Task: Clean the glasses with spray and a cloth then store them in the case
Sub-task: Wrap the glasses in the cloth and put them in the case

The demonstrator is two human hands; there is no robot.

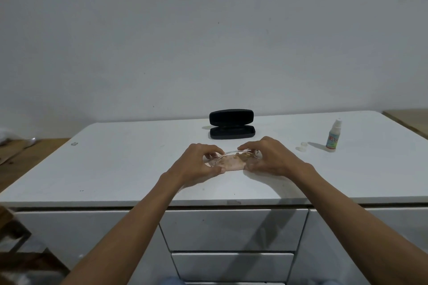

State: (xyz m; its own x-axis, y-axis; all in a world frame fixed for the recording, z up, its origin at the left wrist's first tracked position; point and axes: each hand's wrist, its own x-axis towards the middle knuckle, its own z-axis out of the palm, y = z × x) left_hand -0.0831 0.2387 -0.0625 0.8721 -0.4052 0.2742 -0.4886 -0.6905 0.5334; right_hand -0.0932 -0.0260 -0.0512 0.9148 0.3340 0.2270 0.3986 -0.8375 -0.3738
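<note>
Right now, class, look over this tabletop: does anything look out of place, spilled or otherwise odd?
One thing: the spray bottle stands uncapped at the right, its small clear cap lying loose beside it on the table. The case sits open and appears empty. Both hands hold the glasses over the cloth. No spill shows.

Two bare forearms come in from the bottom of the view, slim and long, and no sleeve covers them up to the frame edge. The left hand (201,161) and the right hand (269,157) carry no ring, no watch, no bracelet and no glove.
</note>
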